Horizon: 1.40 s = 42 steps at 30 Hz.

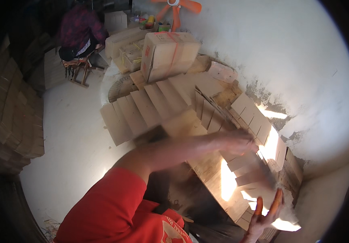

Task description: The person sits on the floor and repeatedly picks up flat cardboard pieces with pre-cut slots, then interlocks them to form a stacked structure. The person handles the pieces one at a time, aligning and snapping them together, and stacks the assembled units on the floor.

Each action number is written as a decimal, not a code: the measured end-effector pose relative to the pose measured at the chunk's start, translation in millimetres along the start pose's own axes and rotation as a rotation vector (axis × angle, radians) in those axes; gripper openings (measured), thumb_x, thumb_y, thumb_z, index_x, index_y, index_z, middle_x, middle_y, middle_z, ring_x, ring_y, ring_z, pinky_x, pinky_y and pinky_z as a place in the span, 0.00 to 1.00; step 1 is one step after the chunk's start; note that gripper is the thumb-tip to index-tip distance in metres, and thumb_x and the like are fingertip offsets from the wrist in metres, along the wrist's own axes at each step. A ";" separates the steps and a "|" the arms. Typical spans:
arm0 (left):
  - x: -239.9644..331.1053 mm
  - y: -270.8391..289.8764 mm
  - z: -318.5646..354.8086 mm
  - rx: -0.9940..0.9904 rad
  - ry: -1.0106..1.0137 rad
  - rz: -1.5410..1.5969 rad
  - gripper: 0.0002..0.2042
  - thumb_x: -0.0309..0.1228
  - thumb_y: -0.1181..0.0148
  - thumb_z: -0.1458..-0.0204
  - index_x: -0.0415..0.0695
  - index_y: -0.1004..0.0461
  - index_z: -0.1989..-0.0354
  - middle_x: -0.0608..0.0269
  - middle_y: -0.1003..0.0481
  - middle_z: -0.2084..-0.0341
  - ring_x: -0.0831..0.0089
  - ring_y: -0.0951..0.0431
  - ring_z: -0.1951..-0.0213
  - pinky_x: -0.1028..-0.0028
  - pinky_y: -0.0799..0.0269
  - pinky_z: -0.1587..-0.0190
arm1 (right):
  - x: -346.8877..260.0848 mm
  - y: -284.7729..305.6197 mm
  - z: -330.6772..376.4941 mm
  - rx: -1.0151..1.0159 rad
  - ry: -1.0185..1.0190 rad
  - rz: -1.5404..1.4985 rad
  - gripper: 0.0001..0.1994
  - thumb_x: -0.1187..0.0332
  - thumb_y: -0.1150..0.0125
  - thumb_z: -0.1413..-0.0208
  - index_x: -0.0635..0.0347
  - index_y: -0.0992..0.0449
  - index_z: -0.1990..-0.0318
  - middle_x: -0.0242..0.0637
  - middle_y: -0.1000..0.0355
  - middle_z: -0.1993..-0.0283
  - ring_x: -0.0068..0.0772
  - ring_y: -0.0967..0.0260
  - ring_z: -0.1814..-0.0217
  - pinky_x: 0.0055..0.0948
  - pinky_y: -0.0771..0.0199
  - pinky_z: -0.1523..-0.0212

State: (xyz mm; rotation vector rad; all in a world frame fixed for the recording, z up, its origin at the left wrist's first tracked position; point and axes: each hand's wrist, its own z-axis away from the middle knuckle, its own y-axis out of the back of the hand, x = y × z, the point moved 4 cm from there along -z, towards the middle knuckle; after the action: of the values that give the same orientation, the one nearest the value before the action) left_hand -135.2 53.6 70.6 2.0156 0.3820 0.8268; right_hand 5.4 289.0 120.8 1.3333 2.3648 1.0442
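Between three and four o'clock, the left hand [241, 141] hangs at the end of a bare arm stretched across the view from a red sleeve [105, 202]; its fingers are smeared by motion, so I cannot tell whether they grasp anything. The right hand [265, 216], between four and five o'clock, has its fingers spread and released, palm beside the cardboard; whether it touches any is unclear. Between the two hands lie the blurred cardboard pieces [253, 174], overlapping on a wooden tabletop [207, 172] and crossed by bright sunlight. More flat cardboard pieces [253, 117] line the wall side at three o'clock, and a fanned row of sheets [142, 109] spreads toward ten. A strapped carton [170, 58] stands at twelve, below an orange fan [176, 10]. At half past ten, a co-worker [81, 30] sits on a low stool [81, 73].
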 end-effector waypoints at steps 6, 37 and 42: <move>4.7 103.2 6.1 0.018 0.079 0.328 0.25 0.22 0.34 0.60 0.35 0.27 0.49 0.51 0.23 0.59 0.63 0.24 0.55 0.67 0.28 0.53 | 6.2 -50.9 -23.0 -0.400 -0.441 -1.492 0.31 0.53 0.34 0.57 0.71 0.23 0.49 0.45 0.24 0.50 0.35 0.26 0.49 0.34 0.30 0.45; -183.2 57.5 216.4 0.224 0.627 -1.176 0.27 0.23 0.49 0.45 0.38 0.43 0.34 0.51 0.32 0.43 0.55 0.29 0.49 0.63 0.27 0.50 | 89.7 -163.0 218.4 -0.953 -0.759 -0.426 0.23 0.72 0.31 0.59 0.66 0.23 0.51 0.57 0.24 0.57 0.54 0.24 0.53 0.39 0.24 0.51; -226.5 4.3 245.7 -0.097 0.840 -1.118 0.28 0.25 0.46 0.47 0.37 0.42 0.35 0.53 0.30 0.47 0.55 0.29 0.48 0.64 0.26 0.51 | 93.0 -160.7 202.9 -0.734 -0.814 -0.354 0.21 0.72 0.33 0.59 0.65 0.22 0.52 0.57 0.23 0.66 0.52 0.22 0.62 0.39 0.22 0.58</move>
State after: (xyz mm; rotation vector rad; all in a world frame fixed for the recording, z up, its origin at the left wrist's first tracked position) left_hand -132.7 -227.7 -109.9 0.9561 1.6879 0.8408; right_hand -47.5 407.3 -121.8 0.7881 1.3420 0.8820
